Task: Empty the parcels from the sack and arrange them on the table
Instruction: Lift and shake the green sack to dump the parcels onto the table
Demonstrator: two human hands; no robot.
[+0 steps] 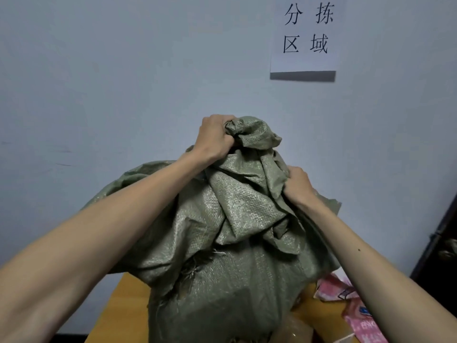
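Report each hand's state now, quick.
Left hand: closed, grip on the bunched top of the green sack.
Right hand: closed, grip on a fold of the sack's side.

This looks to be a parcel sorting room. A paper sign (305, 33) on the plain pale wall (123, 70) reads 分拣区域, meaning "sorting area". Below it are a green woven sack (235, 243) over a wooden desk (118, 305) and pink parcels (333, 290) lying there.

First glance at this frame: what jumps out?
A big green woven sack fills the centre over the wooden table, the left grip clutching its bunched top, the right grip holding a fold further right. A white paper sign hangs on the wall upper right; pink parcels lie at lower right.
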